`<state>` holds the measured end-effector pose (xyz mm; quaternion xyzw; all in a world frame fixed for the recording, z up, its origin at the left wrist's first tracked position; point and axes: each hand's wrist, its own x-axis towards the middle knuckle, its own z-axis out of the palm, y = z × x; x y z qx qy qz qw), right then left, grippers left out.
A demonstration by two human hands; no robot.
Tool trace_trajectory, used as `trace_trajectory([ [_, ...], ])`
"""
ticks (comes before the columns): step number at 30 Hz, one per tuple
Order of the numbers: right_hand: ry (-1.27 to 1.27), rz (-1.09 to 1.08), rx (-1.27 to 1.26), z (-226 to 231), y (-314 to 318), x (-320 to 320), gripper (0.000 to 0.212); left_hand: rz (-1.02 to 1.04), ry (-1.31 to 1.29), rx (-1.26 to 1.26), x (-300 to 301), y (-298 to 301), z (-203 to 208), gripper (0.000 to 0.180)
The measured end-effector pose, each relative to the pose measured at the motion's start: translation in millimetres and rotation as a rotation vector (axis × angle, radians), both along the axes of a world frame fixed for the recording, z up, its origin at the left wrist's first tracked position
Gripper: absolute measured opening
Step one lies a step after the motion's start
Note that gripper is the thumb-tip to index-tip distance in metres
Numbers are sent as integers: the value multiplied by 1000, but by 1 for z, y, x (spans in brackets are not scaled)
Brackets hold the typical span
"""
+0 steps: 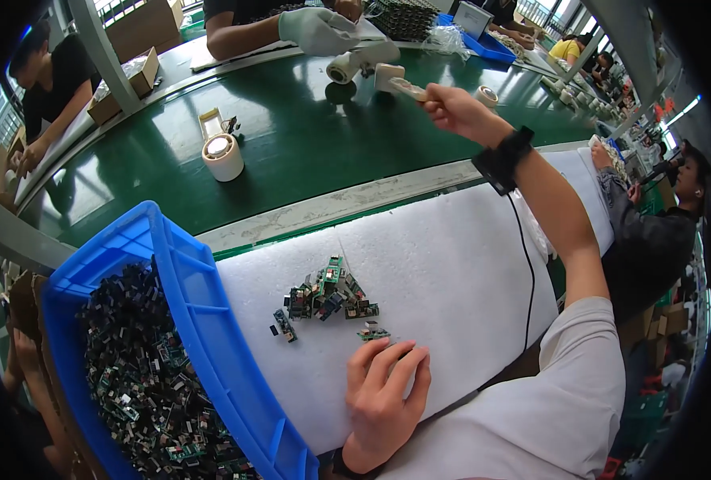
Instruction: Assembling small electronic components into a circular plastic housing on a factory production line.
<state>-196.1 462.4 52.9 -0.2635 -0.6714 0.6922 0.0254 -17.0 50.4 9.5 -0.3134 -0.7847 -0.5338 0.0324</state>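
Observation:
My right hand [461, 114] reaches out over the green conveyor belt, its fingers closed on the narrow end of a white plastic housing [406, 86] with a squarish far end. Beside that end lies another white housing with a round opening [341, 70]. My left hand [385, 394] rests on a white foam sheet [459, 272], fingers loosely bent and slightly apart. Its fingertips are right by a small green circuit board [373, 332]; whether they touch it I cannot tell. Just beyond is a loose pile of small circuit boards [327, 292].
A blue bin [181, 264] full of small circuit boards [143, 368] stands at the left. On the green belt [291, 120] sits a white round housing [223, 156] with loose wires. Across it, a co-worker's gloved hand [315, 30] is near the parts. A black cable [529, 272] runs from my right wrist.

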Motion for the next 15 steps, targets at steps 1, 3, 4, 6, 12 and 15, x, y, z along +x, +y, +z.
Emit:
trace_trajectory([
  [1,25,19,-157,11,-13,27,21,-10,6,3,1,0,-1,23],
  [3,28,-2,-320,18,-35,78,22,-25,19,5,3,-1,-2,25],
  [4,27,-8,-281,19,-49,105,22,-26,11,13,5,0,-4,25],
  [6,4,2,-254,16,-82,150,21,-19,31,-20,6,-5,-6,27],
  [12,-129,-7,-110,16,-164,270,26,-80,52,-60,10,-14,-8,29],
  [15,-276,-53,-76,23,-199,290,29,-44,94,-35,8,-12,-10,30],
])
